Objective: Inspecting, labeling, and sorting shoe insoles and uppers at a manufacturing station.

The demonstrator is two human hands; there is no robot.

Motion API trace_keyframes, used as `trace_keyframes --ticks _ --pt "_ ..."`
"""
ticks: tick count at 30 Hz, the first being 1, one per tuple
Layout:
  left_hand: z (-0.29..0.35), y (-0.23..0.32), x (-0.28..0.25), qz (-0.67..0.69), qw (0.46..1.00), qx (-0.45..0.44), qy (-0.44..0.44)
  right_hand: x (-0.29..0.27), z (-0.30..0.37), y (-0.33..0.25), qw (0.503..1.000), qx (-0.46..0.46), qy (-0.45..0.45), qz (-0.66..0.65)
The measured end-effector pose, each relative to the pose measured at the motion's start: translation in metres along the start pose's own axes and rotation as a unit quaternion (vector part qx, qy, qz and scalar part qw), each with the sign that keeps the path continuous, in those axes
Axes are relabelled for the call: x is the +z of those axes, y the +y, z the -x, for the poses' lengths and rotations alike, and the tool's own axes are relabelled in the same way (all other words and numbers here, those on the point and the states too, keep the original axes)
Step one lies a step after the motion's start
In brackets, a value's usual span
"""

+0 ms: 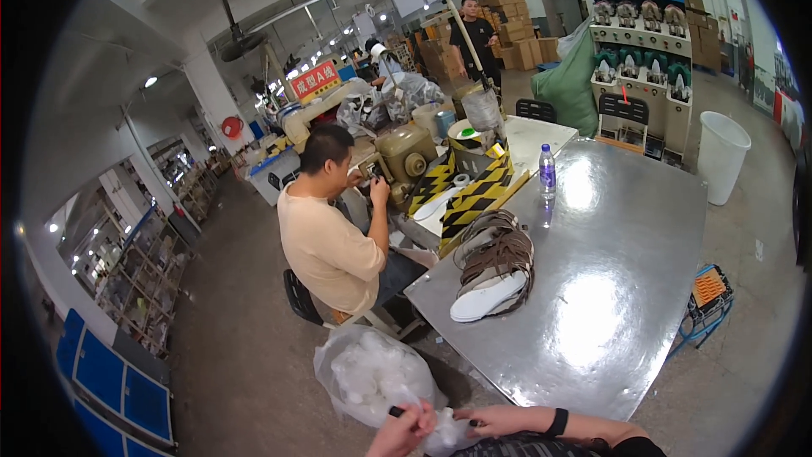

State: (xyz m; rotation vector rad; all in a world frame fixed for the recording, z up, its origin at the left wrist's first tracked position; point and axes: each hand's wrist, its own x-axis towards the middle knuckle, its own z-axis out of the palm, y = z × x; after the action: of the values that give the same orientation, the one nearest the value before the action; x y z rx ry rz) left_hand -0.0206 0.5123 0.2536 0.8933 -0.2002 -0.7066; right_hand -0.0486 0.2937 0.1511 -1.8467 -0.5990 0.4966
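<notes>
**Both hands at thin plastic, clamp unconfirmed**

Our left hand (pixel 406 430) is curling its fingers inward, with a small dark piece showing at the fingers; we can't tell what it is. Our right hand (pixel 501 421) is lying against a bunch of clear plastic (pixel 447 435), fingertips touching its right side. We're not seeing whether either hand is clamping down.

The plastic is sitting between the two hands, low in view, just beside the big bag (pixel 328 372). We can't tell if it's separate or part of that bag. We're judging it light, limp, a bit slippery, easy to tear. We'd be pinching a gathered fold at each end, not pulling on a single layer.

Containers: the big clear bag is standing open beside the table (pixel 630 296), bulging with crumpled whitish pieces (pixel 372 372), probably light and soft. The bottle (pixel 547 173) is standing upright on the table, purple, cap on. Shoes (pixel 499 258) are lying grouped near the table's left edge, laces showing. The white bin (pixel 725 161) is standing on the floor at right; we're not seeing inside. The green sack (pixel 565 93) is slumping farther back, contents hidden.
</notes>
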Motion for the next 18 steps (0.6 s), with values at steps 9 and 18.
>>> trace_keyframes --ticks 9,18 --pt "-0.014 0.028 0.005 0.001 0.976 0.151 0.156 -0.065 0.026 -0.031 0.928 0.185 0.253 -0.204" --pt "-0.015 -0.008 0.000 -0.232 0.956 -0.052 0.171 -0.180 0.149 -0.063 0.596 -0.062 0.801 -0.007"
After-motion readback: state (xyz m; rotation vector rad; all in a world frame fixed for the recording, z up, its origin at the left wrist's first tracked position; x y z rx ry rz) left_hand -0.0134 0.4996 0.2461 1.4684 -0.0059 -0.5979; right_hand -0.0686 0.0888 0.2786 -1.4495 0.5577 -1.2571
